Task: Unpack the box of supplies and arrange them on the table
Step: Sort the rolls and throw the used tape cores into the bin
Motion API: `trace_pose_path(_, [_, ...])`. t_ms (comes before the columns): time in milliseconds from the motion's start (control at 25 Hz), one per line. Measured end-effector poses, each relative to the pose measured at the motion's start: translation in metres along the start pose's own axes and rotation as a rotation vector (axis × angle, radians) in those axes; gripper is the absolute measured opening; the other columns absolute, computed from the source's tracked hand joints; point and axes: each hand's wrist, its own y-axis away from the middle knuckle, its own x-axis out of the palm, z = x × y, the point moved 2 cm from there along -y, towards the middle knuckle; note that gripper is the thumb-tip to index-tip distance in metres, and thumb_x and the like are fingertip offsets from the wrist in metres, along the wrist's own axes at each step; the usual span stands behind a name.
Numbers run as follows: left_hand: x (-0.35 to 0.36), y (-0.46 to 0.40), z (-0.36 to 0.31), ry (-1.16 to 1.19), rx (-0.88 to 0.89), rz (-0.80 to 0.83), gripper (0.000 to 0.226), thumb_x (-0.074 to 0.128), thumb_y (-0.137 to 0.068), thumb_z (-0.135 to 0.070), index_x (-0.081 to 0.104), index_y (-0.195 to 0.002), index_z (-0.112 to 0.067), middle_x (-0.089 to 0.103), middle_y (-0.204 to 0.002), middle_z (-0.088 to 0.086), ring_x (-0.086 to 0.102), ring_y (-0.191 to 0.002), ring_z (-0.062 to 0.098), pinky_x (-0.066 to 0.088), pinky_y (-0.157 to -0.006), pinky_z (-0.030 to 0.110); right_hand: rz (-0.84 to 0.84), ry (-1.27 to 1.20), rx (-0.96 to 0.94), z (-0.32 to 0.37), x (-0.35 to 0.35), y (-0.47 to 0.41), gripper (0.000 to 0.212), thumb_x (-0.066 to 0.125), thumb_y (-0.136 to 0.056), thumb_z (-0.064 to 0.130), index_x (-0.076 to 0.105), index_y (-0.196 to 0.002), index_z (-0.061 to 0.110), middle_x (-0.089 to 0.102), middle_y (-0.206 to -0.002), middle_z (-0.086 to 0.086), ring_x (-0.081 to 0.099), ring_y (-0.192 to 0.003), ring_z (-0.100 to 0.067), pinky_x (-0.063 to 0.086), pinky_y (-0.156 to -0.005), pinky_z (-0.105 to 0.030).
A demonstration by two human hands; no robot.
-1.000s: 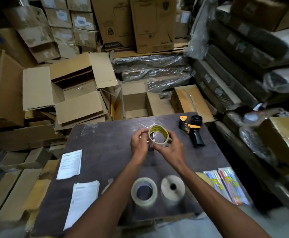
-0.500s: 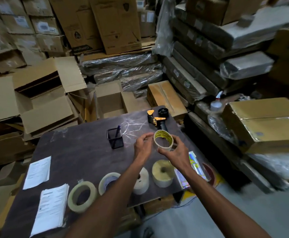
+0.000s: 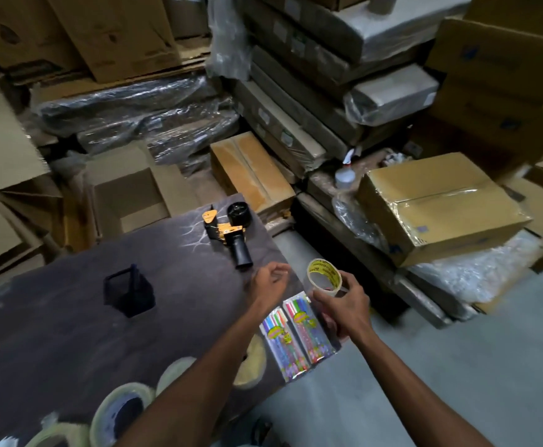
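Observation:
My right hand (image 3: pixel 344 306) grips a clear tape roll with a yellow-printed core (image 3: pixel 324 276), held upright just past the dark table's (image 3: pixel 70 333) right edge. My left hand (image 3: pixel 268 280) hovers beside it over the table, fingers loosely curled and holding nothing. Two packs of coloured pens (image 3: pixel 299 333) lie under my hands at the table's right edge. A yellow and black tape dispenser (image 3: pixel 228 235) lies at the far right corner. A black mesh pen holder (image 3: pixel 128 290) stands mid-table. Several tape rolls (image 3: pixel 122 411) sit along the near edge, partly hidden by my left arm.
Open cardboard boxes (image 3: pixel 125 195) stand behind the table. A taped carton (image 3: pixel 441 204) and plastic-wrapped stacks (image 3: pixel 296 91) rise on the right. A small white bottle (image 3: pixel 344 175) sits among them. Grey floor (image 3: pixel 457 366) lies to the right of the table.
My view has swung to the right. My left hand has let go of the yellow-cored tape roll; my right hand alone now carries it toward the table's right edge.

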Motion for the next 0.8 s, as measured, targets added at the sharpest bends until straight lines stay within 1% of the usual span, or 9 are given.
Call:
trace_pose_path(80, [0.019,-0.015,-0.003,-0.072,0.025,0.056,0.024,0.055,-0.084,-0.01,0.071,-0.099,-0.019,0.072,-0.089,-0.006,0.063,-0.073,0.004,0.054,-0.078,0.023,-0.03,0.004,0.047,-0.011,-0.01,-0.019,0.053,0.092,-0.063,0.025,0.06,-0.106,0.029,0.065,-0.083,0.02,0.058,-0.07,0.019,0.041,-0.059,0.0])
trace_pose_path(200, [0.042,-0.029,-0.002,-0.14,0.015,0.08,0.026,0.058,-0.08,-0.009,0.072,-0.097,-0.023,0.072,-0.086,-0.008,0.062,-0.071,0.004,0.052,-0.078,0.018,-0.053,0.031,0.092,-0.028,-0.021,-0.041,0.054,0.093,-0.062,0.022,0.06,-0.104,0.025,0.065,-0.086,0.011,0.055,-0.075,0.015,0.042,-0.06,0.001])
trace_pose_path(280, [0.059,-0.038,0.0,-0.143,-0.019,0.073,0.024,0.06,-0.077,-0.01,0.072,-0.094,-0.024,0.072,-0.084,-0.007,0.063,-0.07,0.006,0.052,-0.077,0.018,-0.043,0.043,0.125,-0.042,-0.027,-0.059,0.056,0.094,-0.061,0.024,0.06,-0.106,0.025,0.067,-0.089,0.009,0.061,-0.077,0.005,0.043,-0.062,-0.002])
trace_pose_path(360, [0.076,-0.047,-0.003,-0.134,-0.05,0.055,0.022,0.059,-0.078,-0.012,0.073,-0.091,-0.022,0.073,-0.082,-0.006,0.064,-0.068,0.007,0.052,-0.072,0.017,-0.029,0.048,0.155,-0.058,-0.032,-0.078,0.058,0.094,-0.06,0.029,0.06,-0.106,0.025,0.07,-0.096,0.006,0.066,-0.083,-0.007,0.045,-0.069,-0.011])
trace_pose_path(440, [0.1,-0.062,-0.01,-0.171,-0.067,0.047,0.02,0.055,-0.079,-0.017,0.073,-0.087,-0.023,0.073,-0.08,-0.008,0.067,-0.069,0.007,0.05,-0.066,0.013,-0.003,0.063,0.2,-0.082,-0.037,-0.101,0.062,0.095,-0.056,0.035,0.061,-0.107,0.024,0.071,-0.099,0.005,0.067,-0.09,-0.012,0.05,-0.075,-0.022])
trace_pose_path(520, [0.125,-0.079,-0.008,-0.23,-0.08,0.089,0.024,0.047,-0.076,-0.026,0.07,-0.081,-0.03,0.073,-0.08,-0.01,0.069,-0.073,0.01,0.053,-0.067,0.02,0.035,0.079,0.249,-0.106,-0.039,-0.123,0.069,0.093,-0.052,0.043,0.062,-0.11,0.023,0.072,-0.102,0.007,0.068,-0.093,-0.013,0.056,-0.08,-0.031])
trace_pose_path(640, [0.168,-0.109,0.021,-0.31,-0.173,0.179,0.025,0.041,-0.067,-0.036,0.065,-0.072,-0.04,0.074,-0.084,-0.012,0.07,-0.081,0.014,0.058,-0.073,0.031,0.084,0.101,0.332,-0.145,-0.038,-0.158,0.076,0.089,-0.048,0.051,0.063,-0.114,0.022,0.071,-0.102,0.005,0.068,-0.093,-0.016,0.057,-0.082,-0.035])
trace_pose_path(720, [0.191,-0.126,0.037,-0.357,-0.252,0.237,0.024,0.05,-0.069,-0.032,0.072,-0.08,-0.031,0.076,-0.091,-0.008,0.07,-0.088,0.015,0.057,-0.083,0.031,0.11,0.109,0.379,-0.169,-0.036,-0.177,0.074,0.088,-0.049,0.051,0.062,-0.113,0.023,0.072,-0.101,0.002,0.068,-0.093,-0.019,0.054,-0.078,-0.031])
trace_pose_path(800, [0.212,-0.143,0.057,-0.384,-0.313,0.242,0.023,0.057,-0.078,-0.019,0.076,-0.091,-0.018,0.076,-0.1,0.002,0.069,-0.098,0.021,0.054,-0.09,0.032,0.129,0.144,0.419,-0.195,-0.031,-0.196,0.075,0.086,-0.05,0.053,0.062,-0.115,0.025,0.072,-0.102,0.001,0.067,-0.094,-0.02,0.051,-0.077,-0.029])
